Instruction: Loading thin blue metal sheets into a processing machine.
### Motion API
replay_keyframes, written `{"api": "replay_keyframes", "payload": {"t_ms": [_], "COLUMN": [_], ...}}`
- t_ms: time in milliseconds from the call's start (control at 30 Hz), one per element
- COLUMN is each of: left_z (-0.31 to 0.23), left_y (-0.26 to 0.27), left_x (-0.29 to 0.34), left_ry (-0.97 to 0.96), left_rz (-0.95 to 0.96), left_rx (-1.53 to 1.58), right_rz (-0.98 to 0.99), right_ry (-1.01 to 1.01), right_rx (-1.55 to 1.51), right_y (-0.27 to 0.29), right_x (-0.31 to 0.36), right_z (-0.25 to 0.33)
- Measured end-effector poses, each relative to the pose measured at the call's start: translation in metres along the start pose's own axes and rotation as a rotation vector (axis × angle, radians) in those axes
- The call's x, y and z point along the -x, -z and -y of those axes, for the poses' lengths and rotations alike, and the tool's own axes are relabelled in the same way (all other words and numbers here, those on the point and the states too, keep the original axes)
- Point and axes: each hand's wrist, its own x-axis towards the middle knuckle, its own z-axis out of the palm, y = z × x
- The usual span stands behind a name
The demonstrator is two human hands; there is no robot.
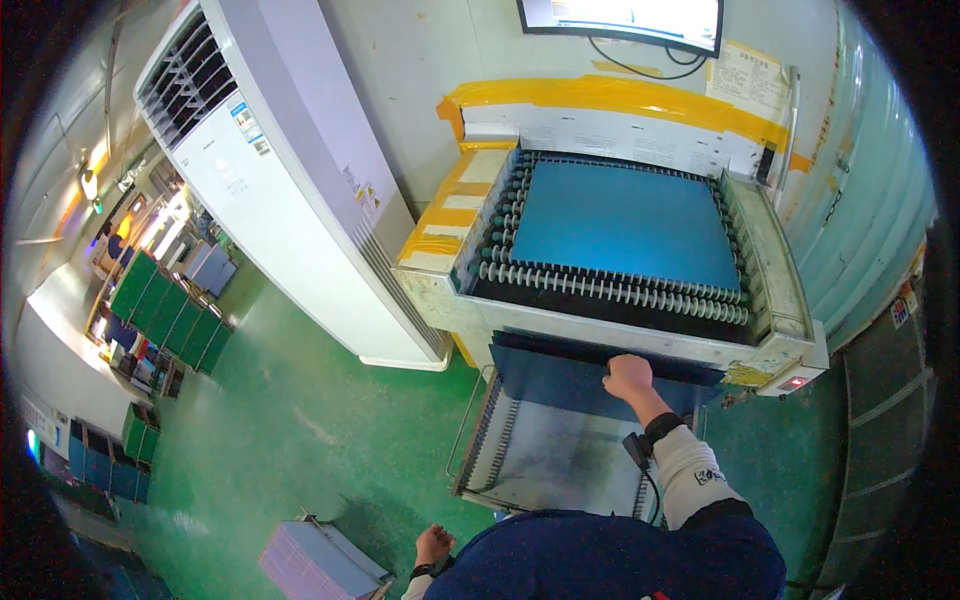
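- Right hand [629,376]: fingers curled, apparently pinching the upper edge of a dark board [550,385]; exact finger contact partly hidden by the hand itself.
- Dark board: at the rack [487,443], just on the near side of the machine [600,328]. A second dark edge shows close behind it; cannot tell how many boards.
- Key relation: the board's long axis runs left to right, dipping slightly nearer at its right end. Right hand sits right of its middle, so most of the board lies to the hand's left.
- Right hand is the nearer one by far. Left hand [434,543] hangs near and left, well apart from the board; fingers look loosely curled, nothing seen in it, cannot tell whether fully closed.
- Blue panel [625,220]: flat on the machine's top, far side of the right hand, a row of rollers [610,290] between.
- Stack [320,560] of pale panels: low, just left of the left hand, over the green floor [270,400].
- Air conditioner [270,170]: tall, white, left of the machine. Screen [620,15] on the far wall.
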Motion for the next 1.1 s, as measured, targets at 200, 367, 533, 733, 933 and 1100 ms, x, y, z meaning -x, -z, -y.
{"api": "replay_keyframes", "payload": {"t_ms": [200, 367, 533, 733, 933, 1100], "left_z": [-0.002, 0.001, 0.001, 0.001, -0.003, -0.001], "left_y": [0.006, 0.000, 0.000, 0.010, -0.001, -0.004], "left_x": [-0.004, -0.002, -0.004, -0.008, 0.002, 0.006], "left_ry": [0.021, 0.011, 0.038, 0.058, 0.046, 0.048], "left_rz": [0.065, 0.034, -0.006, 0.012, 0.068, 0.087], "left_rx": [-0.011, 0.031, 0.053, 0.118, -0.002, 0.114], "right_rz": [0.000, 0.006, 0.007, -0.008, -0.015, -0.030], "right_ry": [-0.001, -0.019, -0.018, -0.006, -0.003, 0.001], "right_rx": [-0.009, 0.003, 0.009, -0.029, -0.025, -0.044], "right_y": [-0.003, -0.008, -0.009, -0.001, -0.007, -0.004], "right_x": [-0.004, -0.007, -0.008, -0.005, -0.007, -0.005], "right_z": [-0.001, -0.004, -0.005, 0.001, -0.006, -0.003]}}
